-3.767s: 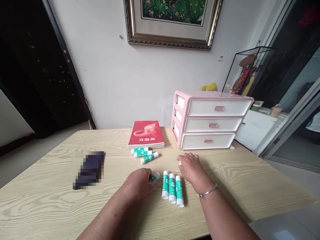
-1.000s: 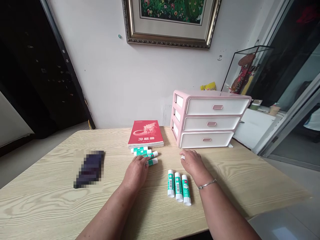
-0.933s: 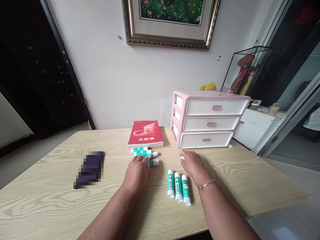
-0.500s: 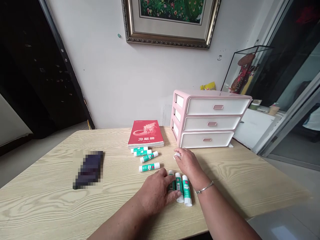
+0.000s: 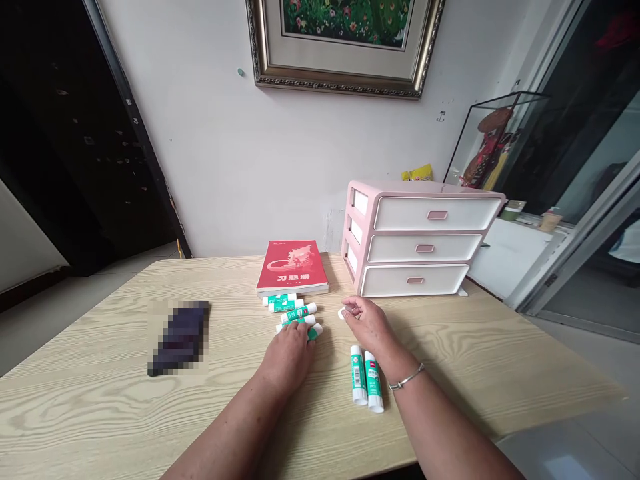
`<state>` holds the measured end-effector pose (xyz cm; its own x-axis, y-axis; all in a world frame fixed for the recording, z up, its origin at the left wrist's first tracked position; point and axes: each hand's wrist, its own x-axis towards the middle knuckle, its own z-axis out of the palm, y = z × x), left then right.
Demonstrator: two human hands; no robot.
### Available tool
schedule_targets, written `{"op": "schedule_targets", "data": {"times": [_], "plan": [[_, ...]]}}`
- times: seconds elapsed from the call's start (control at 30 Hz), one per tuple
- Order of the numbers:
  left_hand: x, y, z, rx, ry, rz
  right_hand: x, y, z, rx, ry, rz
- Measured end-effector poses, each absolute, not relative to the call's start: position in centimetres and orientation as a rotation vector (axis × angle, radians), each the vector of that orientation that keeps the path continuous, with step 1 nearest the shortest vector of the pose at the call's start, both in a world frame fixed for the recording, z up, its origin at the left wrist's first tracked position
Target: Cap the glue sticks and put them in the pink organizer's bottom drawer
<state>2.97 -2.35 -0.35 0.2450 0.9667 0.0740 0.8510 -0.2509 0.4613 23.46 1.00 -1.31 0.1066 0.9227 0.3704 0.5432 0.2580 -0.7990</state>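
Your left hand point(image 5: 289, 353) is down on the light wooden table point(image 5: 100, 393), just in front of the red exercise book point(image 5: 293, 267). Its fingers point(image 5: 300, 331) curl over a glue stick point(image 5: 315, 331) lying crosswise, with its green-labelled end poking out to the right of your knuckles. You can't tell from this view whether those fingers grip the stick or only rest on it. Three more glue sticks point(image 5: 285, 307) lie just in front of the book, close together and roughly parallel, slanting slightly, with the nearest of them right beside your left fingertips. Your right hand point(image 5: 364, 325) is in front of the book and off to its right, with the thumb and forefinger point(image 5: 347, 309) pinched narrow on a small white piece point(image 5: 341, 313), too small to identify. A thin silver bangle point(image 5: 406, 377) circles that wrist. Two further glue sticks point(image 5: 358, 375) lie touching each other, farther in front of the book and to its right, just below your right hand, with their white ends pointing toward you. A pink-and-white three-drawer unit point(image 5: 420, 240) stands just right of the book, its drawers shut. Well to the left of the book lies a dark object point(image 5: 180, 339), blurred out and impossible to make out.
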Motion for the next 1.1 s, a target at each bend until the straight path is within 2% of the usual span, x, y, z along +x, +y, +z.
{"op": "schedule_targets", "data": {"times": [0.13,0.27,0.37,0.77,1.1], "plan": [[2.3,-1.9,-0.4,2.055,1.589,0.651,22.7,0.4,-0.5,-1.214,-1.463,0.704],[1.8,-1.8,-0.9,1.915,1.258,0.833,22.1,0.2,-0.4,-1.040,-1.396,0.900],[1.8,-1.9,-1.2,1.803,1.087,0.832,21.9,0.2,-0.5,-0.959,-1.362,0.957],[1.9,-2.4,-0.2,1.746,1.099,0.819,21.6,-0.8,0.0,-0.959,-1.440,0.950],[2.1,-2.8,0.8,1.690,1.118,0.820,20.7,-1.1,-0.4,-0.857,-1.478,1.090]]}}
